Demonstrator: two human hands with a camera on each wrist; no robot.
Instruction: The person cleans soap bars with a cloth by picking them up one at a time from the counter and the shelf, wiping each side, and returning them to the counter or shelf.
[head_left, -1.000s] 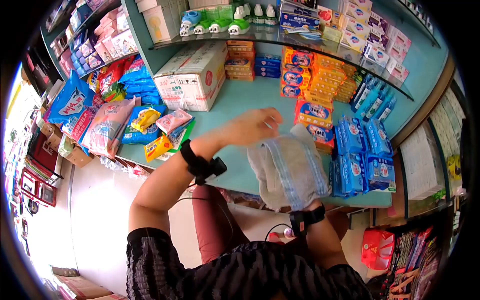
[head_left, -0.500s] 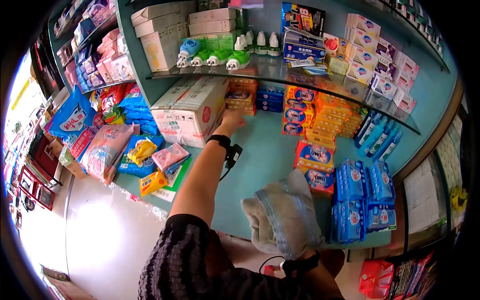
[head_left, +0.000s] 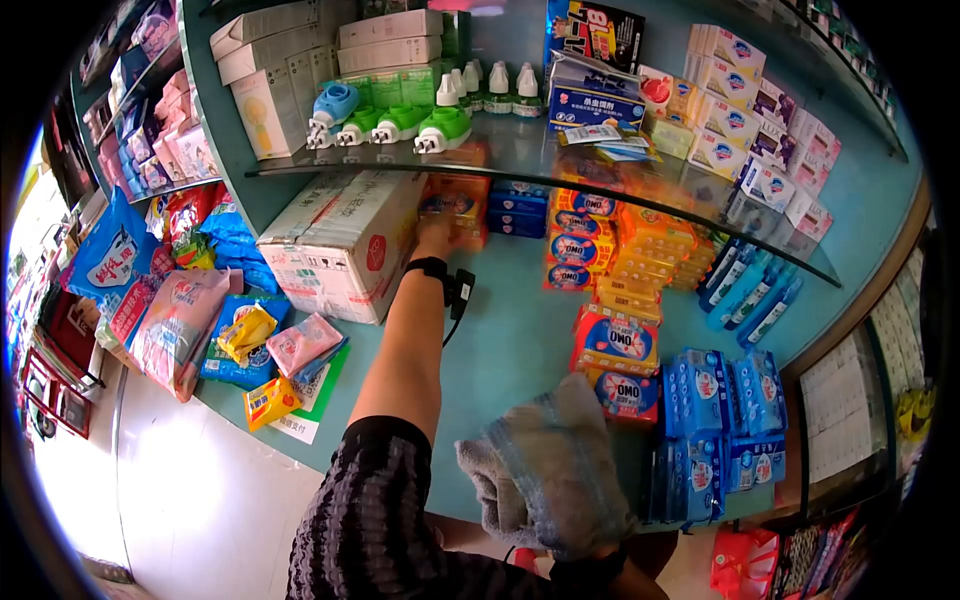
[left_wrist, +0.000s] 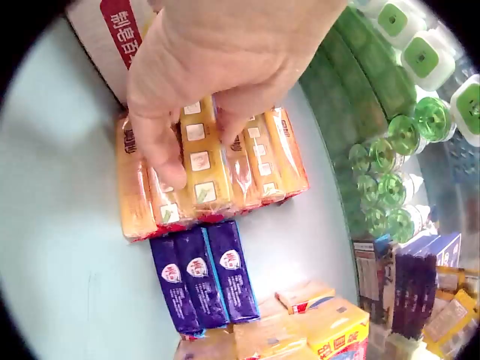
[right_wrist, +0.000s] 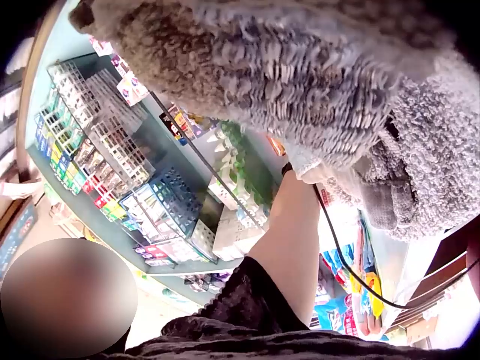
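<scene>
My left hand (head_left: 437,238) reaches past the white carton to the orange soap packs (head_left: 455,200) under the glass shelf. In the left wrist view, the left hand (left_wrist: 217,67) pinches one yellow-orange soap bar (left_wrist: 201,161) in the row, thumb and fingers on its two sides. Purple-blue soap bars (left_wrist: 199,274) stand beside that row. A folded grey towel (head_left: 555,465) with blue stripes covers most of my right hand (head_left: 604,552), whose fingers are hidden. The towel (right_wrist: 300,82) also fills the top of the right wrist view.
The white carton (head_left: 345,245) stands left of my forearm. OMO soap packs (head_left: 615,340), blue packs (head_left: 697,395) and blue bottles (head_left: 750,290) occupy the right side. The glass shelf edge (head_left: 600,195) runs above the counter (head_left: 500,340). Small packets (head_left: 303,345) lie at the left.
My left hand has moved from above the towel to the orange soap packs beside the carton. The towel over the right hand has shifted lower in the head view.
</scene>
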